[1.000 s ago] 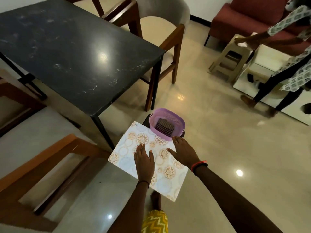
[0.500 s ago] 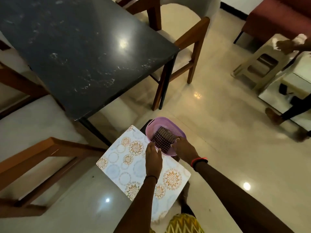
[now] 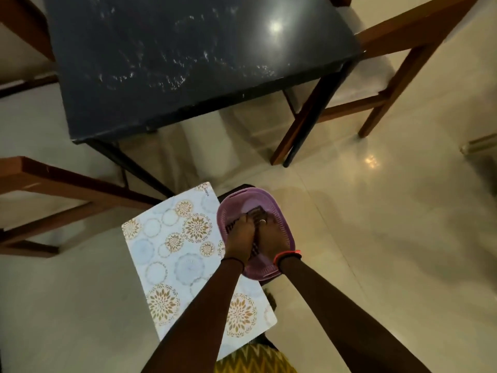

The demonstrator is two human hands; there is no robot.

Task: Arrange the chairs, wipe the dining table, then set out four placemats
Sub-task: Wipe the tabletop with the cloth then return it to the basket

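A purple plastic basket [image 3: 228, 203] sits on a low dark stand below the table's near corner. Inside it lies a dark checked cloth [image 3: 255, 212]. My left hand [image 3: 240, 236] and my right hand [image 3: 271, 235] are both down in the basket, side by side, fingers curled onto the cloth. A pale placemat [image 3: 174, 251] with round floral prints lies flat just left of the basket, partly under my left forearm. The black dining table [image 3: 188, 63] fills the upper view, its top smeared with whitish marks.
Wooden chairs stand around the table: one at the right [image 3: 398, 76], one at the left [image 3: 67, 189], another at the far left [image 3: 24, 30]. Glossy cream floor tiles [image 3: 390, 224] stretch to the right. A pale stool edge [image 3: 481, 144] shows at the right border.
Both hands left the placemat and went into the basket onto the cloth. The view dropped closer and tilted down, so the person and sofa at the right are out of sight.
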